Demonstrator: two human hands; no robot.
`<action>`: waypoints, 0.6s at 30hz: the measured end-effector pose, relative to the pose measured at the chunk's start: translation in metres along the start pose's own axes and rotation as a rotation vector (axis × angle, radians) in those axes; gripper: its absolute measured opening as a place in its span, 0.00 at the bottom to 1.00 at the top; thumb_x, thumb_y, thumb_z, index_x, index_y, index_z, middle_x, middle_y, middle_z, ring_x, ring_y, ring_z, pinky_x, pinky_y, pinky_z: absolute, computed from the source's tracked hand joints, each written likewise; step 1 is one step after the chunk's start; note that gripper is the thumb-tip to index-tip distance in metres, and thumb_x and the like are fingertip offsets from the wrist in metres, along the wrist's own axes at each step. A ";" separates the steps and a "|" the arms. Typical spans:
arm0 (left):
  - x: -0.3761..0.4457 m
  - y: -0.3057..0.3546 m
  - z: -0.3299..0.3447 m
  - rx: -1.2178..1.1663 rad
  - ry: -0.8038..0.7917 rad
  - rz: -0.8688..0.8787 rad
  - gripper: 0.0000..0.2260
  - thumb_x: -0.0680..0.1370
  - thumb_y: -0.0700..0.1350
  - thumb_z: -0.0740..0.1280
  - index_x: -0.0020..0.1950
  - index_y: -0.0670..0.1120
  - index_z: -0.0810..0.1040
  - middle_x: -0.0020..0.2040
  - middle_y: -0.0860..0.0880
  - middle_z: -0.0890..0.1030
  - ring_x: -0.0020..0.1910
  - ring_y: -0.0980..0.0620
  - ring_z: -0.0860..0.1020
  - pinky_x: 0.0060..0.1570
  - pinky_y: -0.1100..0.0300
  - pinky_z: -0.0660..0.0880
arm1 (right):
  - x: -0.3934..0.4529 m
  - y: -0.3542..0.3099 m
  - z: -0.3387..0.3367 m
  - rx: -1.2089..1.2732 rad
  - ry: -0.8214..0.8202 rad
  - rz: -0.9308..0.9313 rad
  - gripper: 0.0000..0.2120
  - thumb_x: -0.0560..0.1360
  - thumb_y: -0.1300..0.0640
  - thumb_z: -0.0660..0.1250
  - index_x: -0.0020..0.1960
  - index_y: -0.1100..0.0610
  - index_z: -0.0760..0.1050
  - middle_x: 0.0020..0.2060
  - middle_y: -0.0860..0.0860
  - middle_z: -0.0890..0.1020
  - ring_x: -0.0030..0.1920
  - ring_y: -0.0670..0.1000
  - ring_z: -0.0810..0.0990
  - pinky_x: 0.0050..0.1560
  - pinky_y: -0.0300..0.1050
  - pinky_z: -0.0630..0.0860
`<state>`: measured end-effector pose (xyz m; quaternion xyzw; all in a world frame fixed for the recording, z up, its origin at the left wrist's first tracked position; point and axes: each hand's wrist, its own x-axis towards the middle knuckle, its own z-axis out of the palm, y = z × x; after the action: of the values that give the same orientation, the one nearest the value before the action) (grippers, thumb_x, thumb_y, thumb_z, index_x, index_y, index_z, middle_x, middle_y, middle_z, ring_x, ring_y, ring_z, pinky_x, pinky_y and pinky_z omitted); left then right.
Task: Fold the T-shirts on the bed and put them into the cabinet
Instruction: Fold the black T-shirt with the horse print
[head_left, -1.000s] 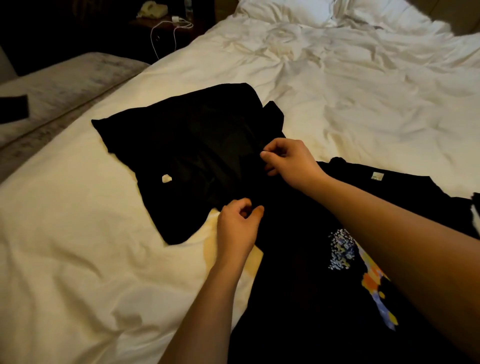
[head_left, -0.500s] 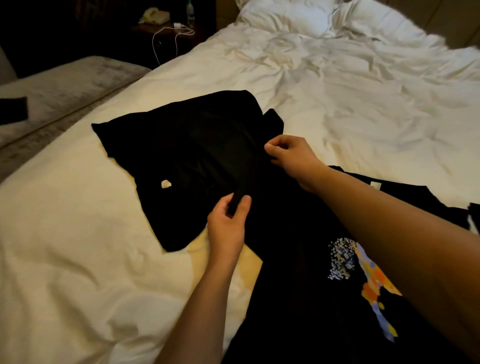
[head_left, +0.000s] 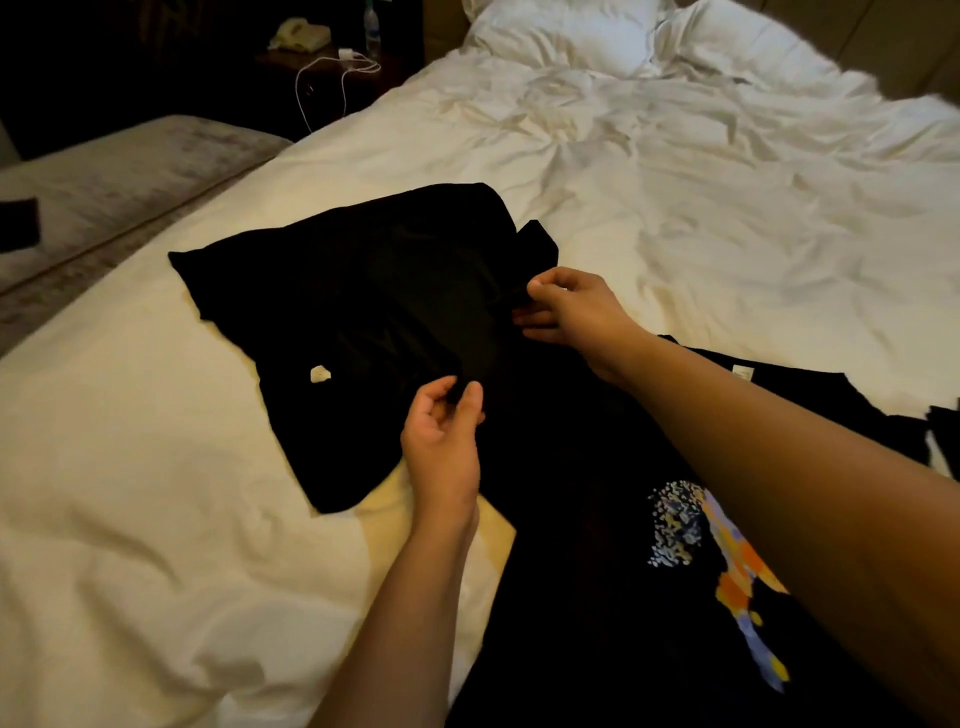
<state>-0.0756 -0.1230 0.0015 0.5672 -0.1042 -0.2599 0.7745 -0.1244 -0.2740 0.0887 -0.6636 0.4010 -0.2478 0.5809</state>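
A plain black cotton T-shirt (head_left: 363, 312) lies spread on the rumpled white duvet of the bed (head_left: 675, 208), a small white tag showing near its middle. The left hand (head_left: 444, 441) pinches its edge between thumb and fingers; the right hand (head_left: 571, 312) pinches the same edge farther up. A second black T-shirt with a multicoloured print (head_left: 649, 571) lies nearer, partly under the right forearm.
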 end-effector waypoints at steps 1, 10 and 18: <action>-0.004 0.002 0.004 0.025 -0.035 0.050 0.05 0.79 0.40 0.70 0.51 0.49 0.79 0.44 0.52 0.83 0.43 0.58 0.82 0.46 0.63 0.79 | -0.002 0.000 -0.005 0.071 -0.002 0.004 0.06 0.82 0.59 0.61 0.48 0.57 0.75 0.47 0.58 0.83 0.48 0.54 0.85 0.52 0.49 0.83; -0.051 0.004 0.021 0.341 -0.650 0.291 0.05 0.80 0.44 0.69 0.48 0.45 0.84 0.44 0.52 0.85 0.47 0.58 0.82 0.50 0.68 0.74 | -0.047 0.034 -0.096 0.414 0.067 0.216 0.20 0.81 0.43 0.59 0.36 0.55 0.67 0.32 0.51 0.72 0.29 0.49 0.74 0.29 0.40 0.71; -0.037 -0.021 0.028 0.471 -0.314 0.147 0.03 0.80 0.46 0.68 0.53 0.52 0.81 0.52 0.54 0.82 0.51 0.60 0.80 0.53 0.61 0.78 | -0.049 0.079 -0.134 -0.135 0.183 0.311 0.18 0.78 0.44 0.69 0.52 0.60 0.80 0.37 0.51 0.76 0.37 0.50 0.74 0.40 0.44 0.71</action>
<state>-0.1254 -0.1313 -0.0043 0.6754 -0.3210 -0.2564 0.6124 -0.2777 -0.3111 0.0460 -0.6057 0.5655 -0.1872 0.5275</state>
